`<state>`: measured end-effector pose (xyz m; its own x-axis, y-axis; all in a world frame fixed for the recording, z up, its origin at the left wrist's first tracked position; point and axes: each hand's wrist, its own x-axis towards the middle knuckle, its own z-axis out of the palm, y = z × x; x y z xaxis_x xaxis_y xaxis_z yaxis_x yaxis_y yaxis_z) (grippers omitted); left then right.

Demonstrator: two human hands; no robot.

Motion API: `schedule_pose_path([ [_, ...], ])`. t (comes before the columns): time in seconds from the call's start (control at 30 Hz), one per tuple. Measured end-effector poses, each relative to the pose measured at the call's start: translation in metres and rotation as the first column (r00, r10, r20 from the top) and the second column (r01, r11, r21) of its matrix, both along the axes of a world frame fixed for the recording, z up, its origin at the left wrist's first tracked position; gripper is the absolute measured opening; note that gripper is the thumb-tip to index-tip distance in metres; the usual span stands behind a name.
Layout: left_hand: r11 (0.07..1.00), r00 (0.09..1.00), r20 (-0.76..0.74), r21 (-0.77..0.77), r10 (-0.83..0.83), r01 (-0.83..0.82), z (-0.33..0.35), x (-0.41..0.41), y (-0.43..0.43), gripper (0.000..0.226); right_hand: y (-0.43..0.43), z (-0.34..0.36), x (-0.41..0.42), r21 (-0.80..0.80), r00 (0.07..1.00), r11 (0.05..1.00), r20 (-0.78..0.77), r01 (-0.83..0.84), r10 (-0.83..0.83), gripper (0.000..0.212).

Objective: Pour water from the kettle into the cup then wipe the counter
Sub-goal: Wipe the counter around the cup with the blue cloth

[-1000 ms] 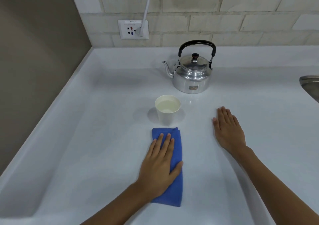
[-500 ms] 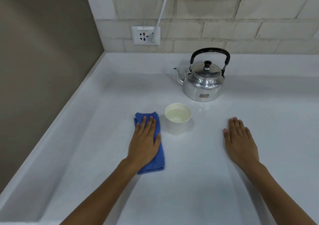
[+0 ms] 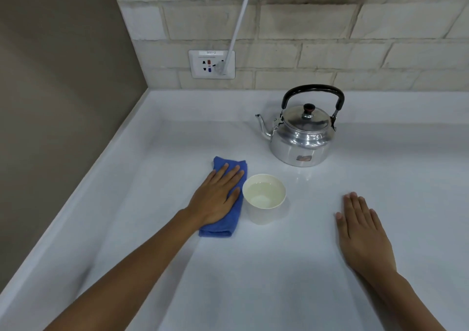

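A folded blue cloth (image 3: 226,205) lies on the white worktop (image 3: 253,280), its long axis running near to far, just left of a water-filled cup (image 3: 264,198). The left hand (image 3: 215,198) presses flat on it, fingers spread. The right hand (image 3: 363,231) rests flat, well right. A kettle (image 3: 303,132) stands beyond.

Two bare arms are seen, with no sleeves worn on them. No rings, watch or bands are worn on the left hand (image 3: 215,196) or the right hand (image 3: 363,234). Short, plain fingernails are seen.
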<state>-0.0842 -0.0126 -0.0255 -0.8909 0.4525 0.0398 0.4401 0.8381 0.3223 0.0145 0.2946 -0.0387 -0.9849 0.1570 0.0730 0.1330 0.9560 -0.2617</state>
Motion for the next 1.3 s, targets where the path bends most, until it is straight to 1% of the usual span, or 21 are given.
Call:
schedule_pose_path([
  [0.13,0.998,0.998,-0.060,-0.054,-0.027,0.024,-0.006,-0.037,0.008,0.049,-0.002,0.001,0.001,-0.004,0.999,1.000,-0.043,0.000,0.000,0.050],
  [0.2,0.998,0.997,-0.080,-0.070,-0.001,-0.005,-0.007,-0.054,0.011,0.049,-0.002,0.002,0.001,0.002,0.999,1.000,-0.053,-0.002,0.003,0.051],
  [0.33,0.993,0.992,-0.106,-0.096,0.063,-0.073,-0.008,-0.084,0.013,0.050,-0.003,0.003,0.001,-0.012,1.000,1.000,-0.027,0.009,-0.010,0.052],
  [0.47,0.982,0.988,-0.090,-0.129,0.124,-0.135,-0.006,-0.105,0.015,0.051,-0.004,0.005,0.002,-0.019,1.000,1.000,-0.029,0.008,-0.008,0.052],
  [0.63,0.977,0.986,-0.031,-0.133,0.162,-0.165,-0.006,-0.124,0.016,0.052,-0.006,0.007,0.003,-0.011,1.000,1.000,-0.024,0.007,-0.007,0.053],
  [0.9,0.974,0.985,-0.035,-0.148,0.170,-0.174,-0.005,-0.143,0.017,0.052,-0.005,0.006,0.003,0.011,0.999,1.000,-0.037,0.013,-0.012,0.053],
  [1.0,0.973,0.985,-0.045,-0.152,0.168,-0.173,-0.005,-0.147,0.016,0.051,-0.005,0.005,0.003,0.037,0.999,0.999,-0.045,0.007,-0.005,0.063],
  [1.13,0.974,0.985,-0.033,-0.146,0.169,-0.172,-0.005,-0.150,0.016,0.051,-0.004,0.004,0.003,0.020,0.999,1.000,-0.042,0.017,-0.016,0.058],
  [1.3,0.974,0.986,-0.024,-0.150,0.168,-0.169,-0.002,-0.151,0.016,0.052,-0.003,0.003,0.003,0.028,0.999,1.000,-0.052,0.002,-0.001,0.060],
])
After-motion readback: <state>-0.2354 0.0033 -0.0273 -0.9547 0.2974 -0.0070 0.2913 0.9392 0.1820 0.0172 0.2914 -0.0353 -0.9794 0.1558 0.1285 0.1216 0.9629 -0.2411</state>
